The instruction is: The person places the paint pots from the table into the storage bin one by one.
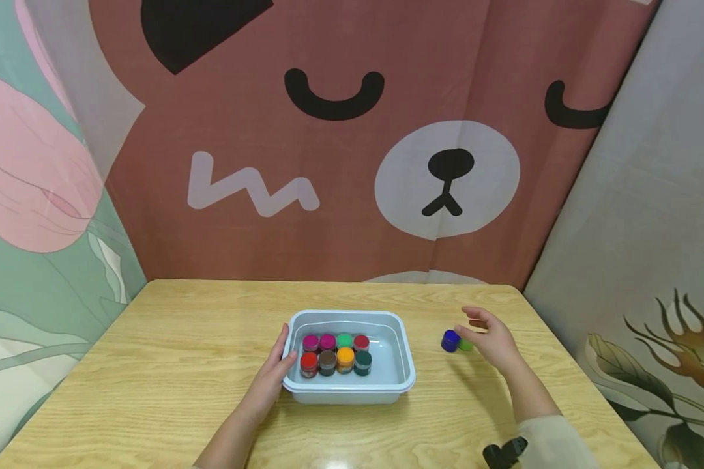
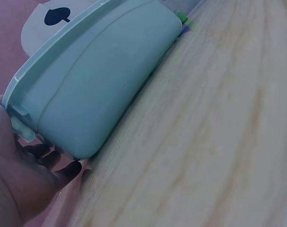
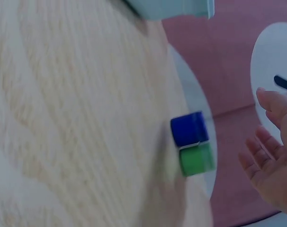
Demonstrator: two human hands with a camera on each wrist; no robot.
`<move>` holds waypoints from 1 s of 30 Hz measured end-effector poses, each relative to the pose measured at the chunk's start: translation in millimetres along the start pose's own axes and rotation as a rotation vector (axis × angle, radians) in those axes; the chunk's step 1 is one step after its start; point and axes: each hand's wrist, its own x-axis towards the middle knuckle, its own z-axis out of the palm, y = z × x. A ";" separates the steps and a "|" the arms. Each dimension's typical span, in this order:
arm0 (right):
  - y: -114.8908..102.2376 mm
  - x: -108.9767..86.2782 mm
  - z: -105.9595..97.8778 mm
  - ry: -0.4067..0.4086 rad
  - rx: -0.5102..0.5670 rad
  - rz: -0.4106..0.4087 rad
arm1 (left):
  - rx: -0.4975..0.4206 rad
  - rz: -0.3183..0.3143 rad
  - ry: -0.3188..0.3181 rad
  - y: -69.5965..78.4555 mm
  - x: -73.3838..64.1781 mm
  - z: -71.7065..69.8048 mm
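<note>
A pale blue plastic tray stands on the table with several small paint jars inside, among them a red jar, a brown jar and an orange jar. My left hand grips its left end, thumb over the rim and fingers beneath the lip, as the left wrist view shows. To the right of the tray, a blue jar and a green jar stand side by side on the table. Above them hovers my right hand, fingers loosely bent and holding nothing; it partly hides the green jar in the head view.
The wooden table reaches back to a curtain printed with a bear. Another patterned curtain hangs along the right side. A small black device sits at the right sleeve.
</note>
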 end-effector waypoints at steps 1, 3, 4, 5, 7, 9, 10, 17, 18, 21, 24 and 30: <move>2.9 0.2 -0.1 0.003 0.001 0.008 | -0.001 0.000 0.000 -0.1 0.3 0.0; 8.4 1.6 0.0 0.013 0.001 0.014 | 0.001 0.000 -0.001 -0.1 0.6 -0.1; 11.0 2.2 -0.1 0.014 0.003 0.016 | 0.002 0.001 -0.002 0.0 0.7 -0.2; 13.8 2.9 0.0 0.013 0.006 0.023 | 0.003 0.001 -0.001 0.1 0.7 -0.2; 19.2 4.6 0.1 0.008 0.004 0.035 | 0.008 -0.003 0.000 0.2 0.7 -0.4; 25.6 6.5 0.3 -0.001 0.006 0.051 | 0.010 -0.012 0.003 0.4 1.0 -0.4; 29.1 7.2 0.5 -0.006 0.012 0.062 | 0.010 -0.016 0.004 0.4 1.3 -0.5; 45.8 10.7 3.4 -0.026 0.009 0.101 | 0.011 0.000 0.001 0.0 0.8 -0.6; 46.6 10.9 3.8 -0.028 0.007 0.099 | 0.008 0.001 0.001 0.1 0.4 -0.6; 49.0 11.5 5.0 -0.029 0.006 0.096 | 0.004 0.001 0.000 0.3 0.0 -0.5; 50.8 12.5 5.8 -0.025 0.000 0.086 | 0.006 -0.001 -0.001 0.4 0.1 -0.5; 56.4 14.2 8.2 -0.025 -0.013 0.075 | 0.014 -0.005 0.003 -0.1 0.7 -0.7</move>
